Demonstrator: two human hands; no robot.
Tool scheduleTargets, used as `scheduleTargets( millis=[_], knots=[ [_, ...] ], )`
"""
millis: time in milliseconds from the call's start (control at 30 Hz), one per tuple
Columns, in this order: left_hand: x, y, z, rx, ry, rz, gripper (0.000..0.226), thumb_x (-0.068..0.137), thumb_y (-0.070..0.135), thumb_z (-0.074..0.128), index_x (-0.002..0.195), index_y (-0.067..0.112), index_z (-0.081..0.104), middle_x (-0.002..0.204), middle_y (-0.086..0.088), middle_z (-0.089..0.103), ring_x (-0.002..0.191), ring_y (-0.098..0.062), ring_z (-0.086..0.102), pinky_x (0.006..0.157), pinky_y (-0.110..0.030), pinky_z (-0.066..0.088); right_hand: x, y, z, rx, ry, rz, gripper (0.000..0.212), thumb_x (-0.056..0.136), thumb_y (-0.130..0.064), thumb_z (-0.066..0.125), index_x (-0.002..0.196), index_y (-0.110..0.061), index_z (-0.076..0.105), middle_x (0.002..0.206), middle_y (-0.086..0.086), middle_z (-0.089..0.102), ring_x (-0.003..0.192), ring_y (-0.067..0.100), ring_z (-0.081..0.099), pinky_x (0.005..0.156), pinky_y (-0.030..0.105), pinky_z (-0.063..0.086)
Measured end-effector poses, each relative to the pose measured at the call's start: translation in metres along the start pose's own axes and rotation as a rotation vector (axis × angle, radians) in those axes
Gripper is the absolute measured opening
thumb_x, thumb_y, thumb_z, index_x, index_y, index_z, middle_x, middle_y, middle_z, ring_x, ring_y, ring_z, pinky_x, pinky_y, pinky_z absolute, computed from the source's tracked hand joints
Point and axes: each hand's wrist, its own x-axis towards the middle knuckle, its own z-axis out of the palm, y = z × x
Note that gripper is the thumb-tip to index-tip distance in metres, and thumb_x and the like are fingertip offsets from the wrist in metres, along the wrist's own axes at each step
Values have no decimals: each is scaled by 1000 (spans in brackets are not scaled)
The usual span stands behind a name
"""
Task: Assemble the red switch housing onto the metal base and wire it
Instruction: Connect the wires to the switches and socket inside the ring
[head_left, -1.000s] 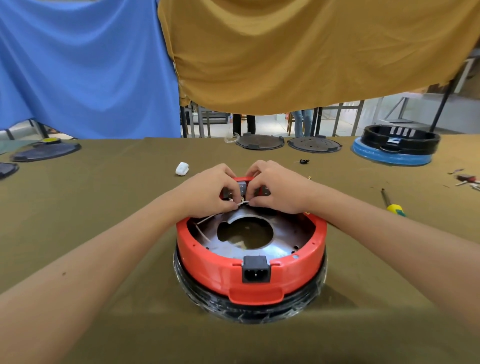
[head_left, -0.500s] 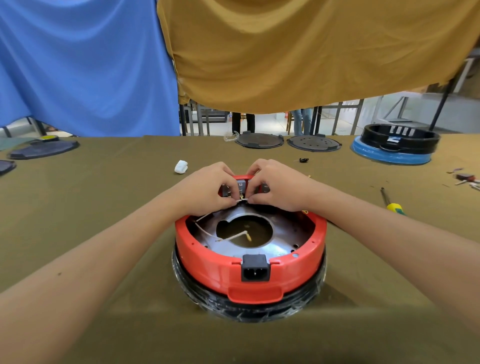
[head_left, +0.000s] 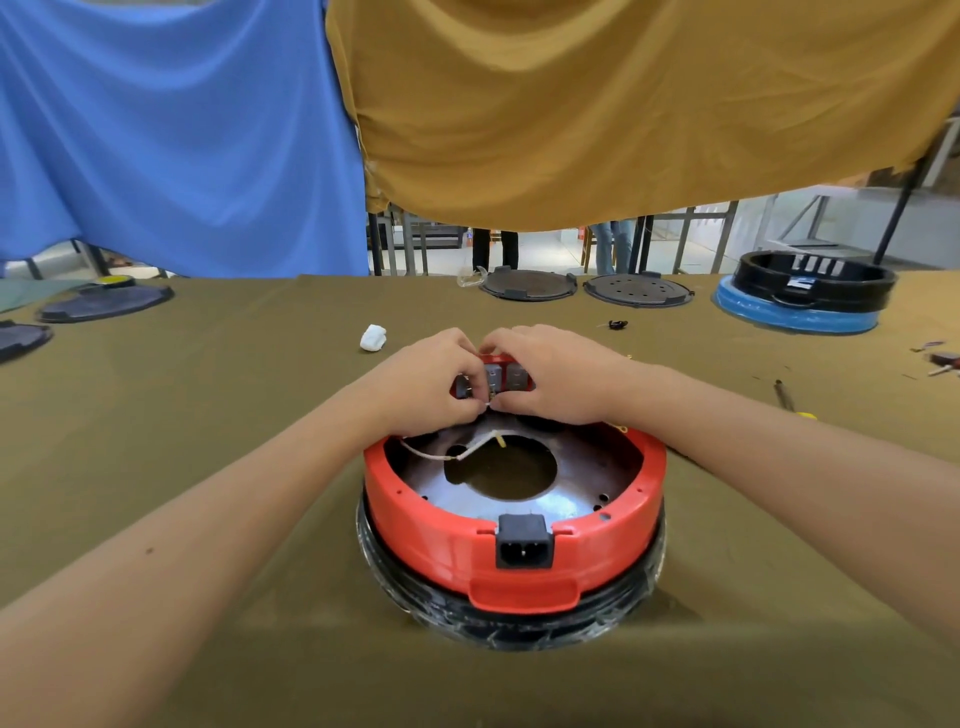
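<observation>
Olive cloth over the worktop (head_left: 156, 467), blue and mustard sheets hung behind. Head view only. Red switch housing (head_left: 514, 551) seated on the metal base (head_left: 597, 483) at near centre, black power socket (head_left: 522, 540) facing the viewer. At the far rim, left hand (head_left: 426, 384) and right hand (head_left: 556, 374) close together, fingertips meeting on a small wire end by the grey switch terminals (head_left: 506, 375); seemingly pinched, though exactly which fingers hold it cannot be told. White wire (head_left: 441, 456) lying loose across the plate, its yellow-tipped end free. Screwdriver (head_left: 787, 397) off to the right, white cap (head_left: 373, 338) on the far left. Wiring step in hand, by the look of it: housing already on. Next, probably, push this connector home, then fetch the loose wire.
</observation>
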Motion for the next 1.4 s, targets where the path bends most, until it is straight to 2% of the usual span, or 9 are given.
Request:
scheduleTargets(
  millis=[133, 400, 567, 800, 900, 1000, 1167, 1300, 1400],
  knots=[
    [0, 0, 1, 18, -19, 0, 5, 88, 23, 68, 84, 23, 69, 118, 3, 49, 102, -12, 53, 90, -21, 38, 1, 0, 3, -25, 0, -18, 47, 93, -38, 62, 133, -17, 51, 120, 7, 59, 108, 27, 54, 89, 36, 42],
    [1, 0, 2, 64, -55, 20, 6, 91, 25, 66, 86, 23, 65, 121, 0, 45, 105, -18, 52, 94, -27, 39, 3, 4, 7, -82, 39, -41, 44, 95, -40, 59, 131, -15, 51, 119, 8, 58, 107, 28, 53, 73, 22, 23],
    [1, 1, 1, 71, -52, 11, 5, 92, 25, 65, 89, 21, 66, 123, -2, 46, 106, -20, 53, 97, -34, 41, 5, 3, 8, -117, 26, -29, 43, 97, -40, 56, 131, -15, 49, 120, 8, 57, 107, 29, 53, 81, 28, 29],
    [-1, 3, 1, 53, -40, -6, 5, 91, 24, 65, 86, 23, 65, 123, -2, 47, 106, -21, 54, 97, -34, 41, 4, 3, 7, -8, 37, -13, 47, 91, -40, 64, 131, -18, 52, 118, 6, 59, 107, 26, 52, 83, 28, 33],
    [0, 2, 1, 52, -44, -8, 4, 91, 24, 65, 87, 23, 66, 123, -1, 47, 106, -21, 54, 97, -33, 41, 5, 4, 7, -7, 43, 0, 45, 92, -38, 63, 132, -20, 52, 118, 6, 59, 108, 28, 53, 86, 32, 37],
    [1, 1, 2, 51, -47, -18, 4, 91, 25, 65, 87, 24, 66, 123, -1, 47, 106, -20, 53, 96, -33, 41, 5, 3, 8, 3, 56, 16, 44, 90, -37, 65, 130, -21, 54, 116, 5, 61, 105, 27, 56, 82, 32, 37],
    [0, 0, 1, 44, -40, -15, 5, 91, 25, 65, 86, 25, 65, 122, 0, 47, 104, -17, 53, 90, -26, 38, 2, 6, 0, 251, 10, 72, 56, 78, -19, 73, 132, -22, 56, 116, -2, 64, 101, 16, 59, 81, 25, 43],
    [0, 0, 2, 41, -41, -13, 5, 91, 25, 65, 87, 25, 65, 121, 2, 47, 104, -17, 53, 92, -27, 39, 0, 8, -2, 234, -18, 75, 58, 79, -14, 72, 134, -24, 56, 120, -2, 65, 105, 18, 59, 91, 33, 47],
    [1, -1, 2, 40, -43, -9, 5, 92, 26, 65, 86, 26, 64, 121, 2, 47, 105, -17, 53, 93, -28, 40, 2, 9, 1, 212, -11, 76, 58, 81, -17, 73, 136, -25, 55, 124, -2, 65, 109, 18, 58, 92, 32, 45]
  ],
)
